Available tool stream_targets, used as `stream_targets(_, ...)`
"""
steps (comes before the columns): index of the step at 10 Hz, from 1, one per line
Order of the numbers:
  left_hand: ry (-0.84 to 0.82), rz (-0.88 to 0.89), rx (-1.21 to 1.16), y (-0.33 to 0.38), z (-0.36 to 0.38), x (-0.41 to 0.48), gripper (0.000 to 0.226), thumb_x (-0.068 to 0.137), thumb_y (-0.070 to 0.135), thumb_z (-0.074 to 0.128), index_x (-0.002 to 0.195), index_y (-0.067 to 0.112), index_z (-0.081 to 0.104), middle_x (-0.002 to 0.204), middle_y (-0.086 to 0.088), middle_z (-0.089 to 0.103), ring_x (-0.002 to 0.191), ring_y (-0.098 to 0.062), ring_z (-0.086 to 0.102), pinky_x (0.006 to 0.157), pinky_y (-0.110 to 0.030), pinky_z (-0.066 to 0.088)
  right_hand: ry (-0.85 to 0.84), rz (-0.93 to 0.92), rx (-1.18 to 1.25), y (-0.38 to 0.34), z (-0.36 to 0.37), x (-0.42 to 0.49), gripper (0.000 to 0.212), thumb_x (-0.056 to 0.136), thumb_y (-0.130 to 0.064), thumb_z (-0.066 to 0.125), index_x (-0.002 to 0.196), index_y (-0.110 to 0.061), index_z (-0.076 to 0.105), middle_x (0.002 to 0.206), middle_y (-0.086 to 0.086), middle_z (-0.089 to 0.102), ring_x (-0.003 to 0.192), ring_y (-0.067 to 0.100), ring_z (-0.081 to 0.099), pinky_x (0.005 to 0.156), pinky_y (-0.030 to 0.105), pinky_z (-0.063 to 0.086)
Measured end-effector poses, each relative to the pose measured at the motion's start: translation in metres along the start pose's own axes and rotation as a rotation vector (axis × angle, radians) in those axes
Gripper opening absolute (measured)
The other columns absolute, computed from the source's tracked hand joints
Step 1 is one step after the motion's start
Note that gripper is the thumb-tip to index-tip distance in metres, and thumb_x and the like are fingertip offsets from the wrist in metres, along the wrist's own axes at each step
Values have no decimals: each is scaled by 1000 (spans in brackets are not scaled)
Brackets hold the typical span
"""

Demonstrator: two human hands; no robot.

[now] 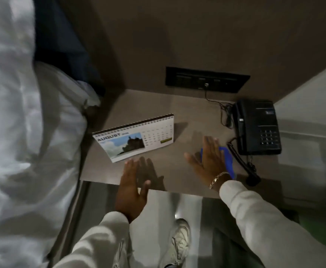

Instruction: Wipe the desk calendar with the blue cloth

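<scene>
A white spiral-bound desk calendar (135,137) showing August with a landscape photo stands tilted on the brown bedside table (177,171), left of centre. The blue cloth (228,159) lies on the table to the right, mostly hidden under my right hand (209,157). That hand is flat over the cloth with its fingers spread. My left hand (132,187) hovers open over the table's front edge, just below the calendar, and holds nothing.
A black telephone (257,126) with its coiled cord (243,163) sits at the table's right. A black switch panel (206,79) is on the wall behind. A bed with white linen (28,113) lies close on the left. My shoe (179,242) is on the glossy floor.
</scene>
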State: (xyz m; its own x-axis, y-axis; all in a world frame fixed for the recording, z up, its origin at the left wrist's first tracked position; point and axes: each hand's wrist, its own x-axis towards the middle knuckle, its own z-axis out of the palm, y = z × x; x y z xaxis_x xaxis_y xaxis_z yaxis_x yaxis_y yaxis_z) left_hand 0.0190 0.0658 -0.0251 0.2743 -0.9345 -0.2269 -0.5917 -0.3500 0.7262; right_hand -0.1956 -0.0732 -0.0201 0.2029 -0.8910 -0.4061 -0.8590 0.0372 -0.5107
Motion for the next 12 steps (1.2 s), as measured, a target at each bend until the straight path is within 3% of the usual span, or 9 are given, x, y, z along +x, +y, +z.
stream_targets(2, 266, -386, -504, -18, -80, 26, 52, 101, 33, 41, 150, 18, 29, 158, -8, 33, 146, -23, 31, 116, -32, 23, 23, 20, 633, -99, -3, 27, 61, 92, -58, 48, 144, -27, 41, 146, -2, 53, 136, 17, 46, 116, 38, 35)
stream_targets(3, 190, -351, -709, -17, -100, 56, 47, 102, 42, 31, 140, 20, 47, 144, -5, 52, 134, -23, 47, 110, -41, 37, 160, 43, 712, -120, 3, 35, 26, 94, -53, 47, 110, -35, 57, 85, -29, 66, 90, -8, 58, 90, 21, 43)
stream_targets(4, 98, -381, -832, -13, -114, 78, 52, 100, 52, 29, 133, 22, 56, 135, -3, 61, 125, -19, 55, 97, -33, 42, 216, 73, 770, -127, 10, 30, 39, 92, -59, 43, 89, -28, 66, 85, -11, 69, 80, -1, 65, 82, 31, 50)
stream_targets(5, 7, -373, -831, -8, -126, 99, 58, 95, 60, 32, 135, 24, 54, 134, 4, 61, 123, -10, 55, 104, -32, 39, 261, 123, 773, -135, 10, 28, 48, 91, -61, 39, 96, -21, 66, 101, 4, 73, 97, 21, 68, 94, 45, 54)
stream_targets(8, -147, -220, -604, 28, -162, 205, 85, 63, 91, 32, 117, 34, 65, 135, 4, 61, 128, -19, 55, 115, -44, 35, 298, 132, 989, -150, -21, 79, 39, 94, -58, 43, 68, -51, 72, 69, -28, 73, 71, -14, 68, 62, 7, 49)
stream_targets(9, -141, -250, -557, 28, -161, 228, 95, 60, 92, 30, 120, 27, 63, 136, 2, 60, 127, -20, 54, 115, -44, 35, 329, 131, 988, -154, -22, 96, 40, 90, -63, 44, 63, -50, 70, 61, -29, 69, 61, -15, 65, 61, 9, 48)
stream_targets(10, -135, -266, -551, 20, -156, 238, 82, 64, 88, 31, 109, 29, 65, 131, 0, 62, 123, -22, 56, 113, -42, 34, 329, 89, 988, -148, -17, 110, 42, 92, -60, 46, 67, -33, 67, 59, -22, 70, 57, -9, 66, 56, 9, 49)
stream_targets(11, -146, -280, -489, 15, -153, 242, 77, 80, 78, 29, 126, 24, 60, 144, -5, 55, 134, -26, 48, 117, -48, 31, 271, 114, 964, -157, -23, 105, 32, 97, -47, 48, 90, -22, 67, 85, -12, 72, 78, 2, 68, 66, 15, 51)
stream_targets(12, -73, -242, -458, 22, -161, 235, 62, 91, 65, 35, 132, 23, 57, 143, -4, 56, 133, -26, 49, 116, -48, 33, 400, 125, 1053, -170, -58, 85, 47, 94, -30, 60, 136, -11, 49, 120, -1, 63, 107, 12, 62, 89, 19, 49)
